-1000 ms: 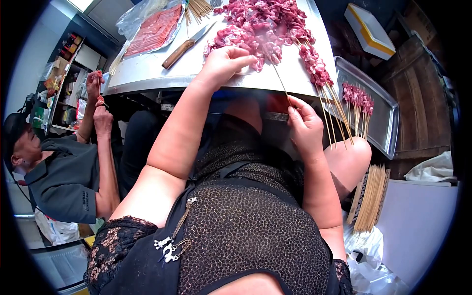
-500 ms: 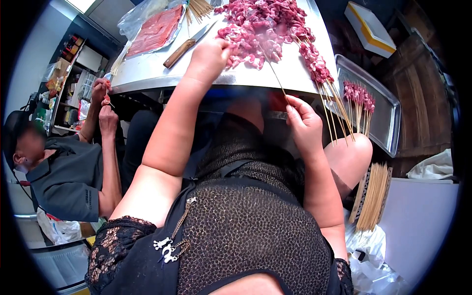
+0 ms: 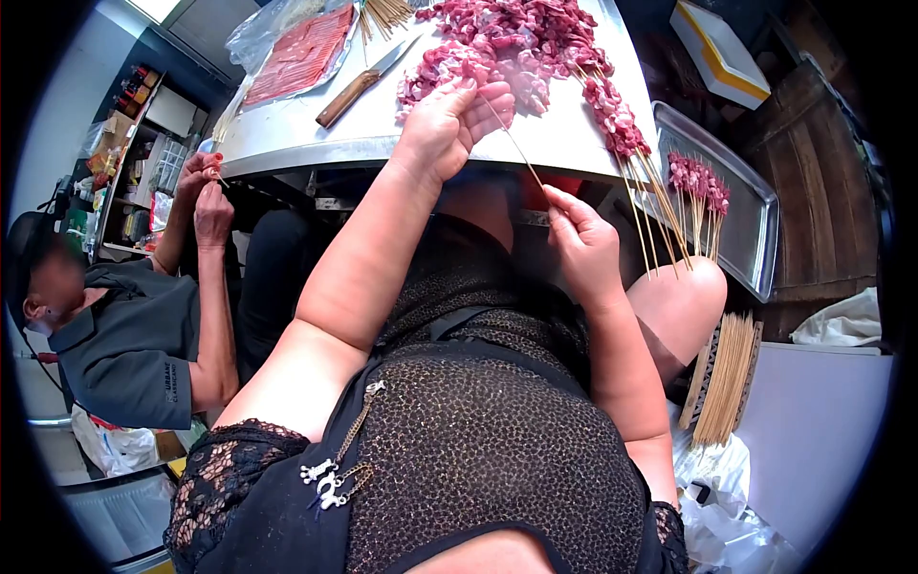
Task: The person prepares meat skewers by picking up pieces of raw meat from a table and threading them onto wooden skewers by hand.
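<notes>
My left hand (image 3: 448,126) is turned palm up at the near edge of the meat pile (image 3: 521,38). Its thumb and forefinger pinch what looks like a small piece of meat, hard to separate from the pile behind; the other fingers are curled loosely. In my right hand (image 3: 581,239), above my lap, is the lower end of a thin skewer (image 3: 521,155). The skewer slants up and left, its tip reaching the left hand's fingers. Several loaded meat skewers (image 3: 617,120) lie to the right, their bare ends jutting over the table edge.
A knife (image 3: 359,86) lies on the white table (image 3: 277,143), near a slab of sliced meat (image 3: 304,57). At right, a metal tray (image 3: 760,225) holds finished skewers (image 3: 700,182); below is a bundle of bare skewers (image 3: 727,378). A co-worker (image 3: 124,325) sits at left, handling meat.
My left hand has come off the pile, moving right and turning palm up to the skewer tip. My right hand has shifted slightly down and left with the skewer.
</notes>
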Demonstrator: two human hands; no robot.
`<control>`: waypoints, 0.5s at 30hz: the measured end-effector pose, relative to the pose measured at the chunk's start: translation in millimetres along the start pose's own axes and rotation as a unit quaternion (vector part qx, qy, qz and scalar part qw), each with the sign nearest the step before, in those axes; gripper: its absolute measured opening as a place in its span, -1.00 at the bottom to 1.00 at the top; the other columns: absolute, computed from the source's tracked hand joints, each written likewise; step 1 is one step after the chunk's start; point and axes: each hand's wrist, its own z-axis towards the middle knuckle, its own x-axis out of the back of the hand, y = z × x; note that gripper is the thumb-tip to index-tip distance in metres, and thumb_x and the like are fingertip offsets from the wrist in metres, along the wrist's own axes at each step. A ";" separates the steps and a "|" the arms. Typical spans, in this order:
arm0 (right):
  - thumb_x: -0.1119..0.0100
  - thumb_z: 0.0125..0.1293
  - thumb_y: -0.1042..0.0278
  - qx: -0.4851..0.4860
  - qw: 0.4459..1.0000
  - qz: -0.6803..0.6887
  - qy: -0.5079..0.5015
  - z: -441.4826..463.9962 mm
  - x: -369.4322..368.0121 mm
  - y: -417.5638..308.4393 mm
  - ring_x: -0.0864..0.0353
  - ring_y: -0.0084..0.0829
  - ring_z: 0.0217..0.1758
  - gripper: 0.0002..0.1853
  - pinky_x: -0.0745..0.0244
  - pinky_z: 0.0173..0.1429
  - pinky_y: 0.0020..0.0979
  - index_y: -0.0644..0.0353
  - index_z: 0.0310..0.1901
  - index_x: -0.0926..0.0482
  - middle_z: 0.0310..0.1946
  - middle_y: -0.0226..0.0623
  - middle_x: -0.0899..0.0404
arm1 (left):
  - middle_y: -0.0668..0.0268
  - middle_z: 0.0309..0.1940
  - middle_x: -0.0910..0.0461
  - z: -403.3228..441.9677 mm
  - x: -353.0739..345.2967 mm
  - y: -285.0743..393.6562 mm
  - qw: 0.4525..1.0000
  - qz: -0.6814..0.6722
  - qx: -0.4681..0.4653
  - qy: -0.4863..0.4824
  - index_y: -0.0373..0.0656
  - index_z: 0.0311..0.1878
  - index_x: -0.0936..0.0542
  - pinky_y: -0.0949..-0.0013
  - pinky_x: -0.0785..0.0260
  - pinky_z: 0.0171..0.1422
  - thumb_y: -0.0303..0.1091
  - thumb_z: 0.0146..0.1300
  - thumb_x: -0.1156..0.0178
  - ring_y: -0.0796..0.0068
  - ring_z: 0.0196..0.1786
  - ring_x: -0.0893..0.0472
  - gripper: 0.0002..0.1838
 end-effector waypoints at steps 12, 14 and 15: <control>-0.10 0.27 0.52 0.017 0.998 -0.055 0.009 1.9 5.9 -6.5 -0.39 -0.76 -0.52 -0.73 -0.37 -0.37 -0.66 0.18 0.00 -0.61 -0.48 -0.48 -0.58 | 0.01 -0.14 -0.58 0.8 3.3 1.3 0.999 -0.043 0.003 -0.009 -0.33 -0.01 -0.40 0.17 -0.55 0.05 -0.39 0.41 0.08 0.20 -0.11 -0.64 -0.78; -0.10 0.26 0.53 0.035 0.997 -0.062 0.015 3.0 4.3 -4.1 -0.41 -0.76 -0.50 -0.73 -0.39 -0.35 -0.66 0.19 0.00 -0.61 -0.44 -0.47 -0.61 | 0.02 -0.15 -0.59 0.0 1.8 0.3 0.999 -0.050 0.010 -0.004 -0.33 -0.01 -0.40 0.16 -0.55 0.05 -0.39 0.40 0.06 0.20 -0.11 -0.64 -0.78; -0.10 0.26 0.53 0.038 0.997 -0.061 0.010 2.9 3.9 -2.8 -0.45 -0.74 -0.46 -0.73 -0.41 -0.30 -0.64 0.20 -0.01 -0.61 -0.39 -0.43 -0.64 | 0.02 -0.15 -0.59 -0.9 1.9 -0.4 0.999 -0.051 0.010 -0.004 -0.33 -0.01 -0.40 0.16 -0.55 0.05 -0.39 0.40 0.06 0.20 -0.11 -0.64 -0.78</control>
